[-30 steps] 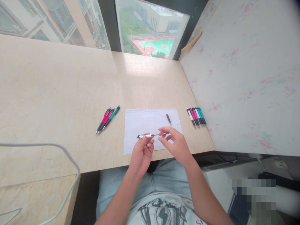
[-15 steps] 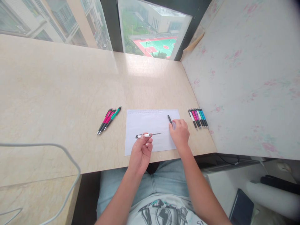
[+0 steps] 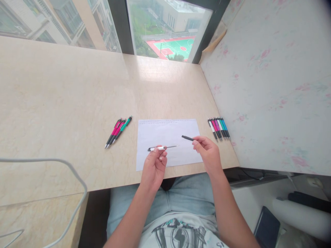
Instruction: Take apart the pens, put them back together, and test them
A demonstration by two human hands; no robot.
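Above a sheet of paper, my left hand is closed on the white upper barrel of a ballpoint pen. From that barrel a thin refill sticks out bare to the right. My right hand pinches a black pen grip section, its free end pointing left at the refill. A gap separates the two parts. Left of the paper lie a few pens, pink and green with black grips. To the right, several pens in white, pink, purple, teal and blue lie side by side.
A beige marble-patterned tabletop carries everything. Its right side meets a flower-patterned wall; a window rises at the back. A grey cable loops over the left front. Dark gaps lie below the table's front edge.
My right hand has lifted the black grip section off the paper, shifted right and turned it from steeply slanted to nearly level. My left hand with the white barrel has hardly moved.
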